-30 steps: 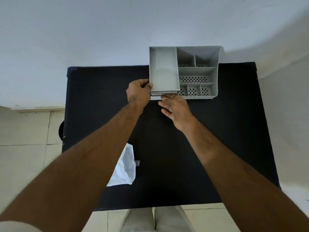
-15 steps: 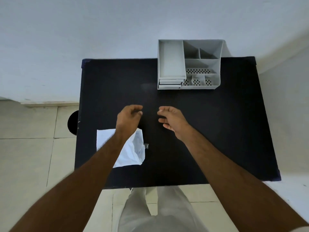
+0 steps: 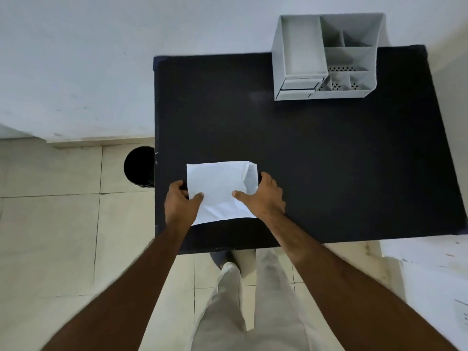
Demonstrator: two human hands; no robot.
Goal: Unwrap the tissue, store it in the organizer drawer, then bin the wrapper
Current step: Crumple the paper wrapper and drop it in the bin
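A white wrapper (image 3: 219, 188) lies flat near the front left of the black table (image 3: 316, 160). My left hand (image 3: 181, 202) pinches its left edge, thumb on top. My right hand (image 3: 263, 196) grips its right side, thumb pressed on the sheet. The grey desk organizer (image 3: 326, 57) stands at the table's far right corner, its two small front drawers (image 3: 297, 88) pushed in. No tissue is visible outside the organizer.
A black round bin (image 3: 138, 166) stands on the tiled floor just left of the table. A white wall runs behind the table. A white surface (image 3: 430, 252) with papers sits at the right front. My legs are below the table's front edge.
Both hands left the organizer drawer, drew back toward the table's front and took hold of the white wrapper from both sides. The view shifted left and down.
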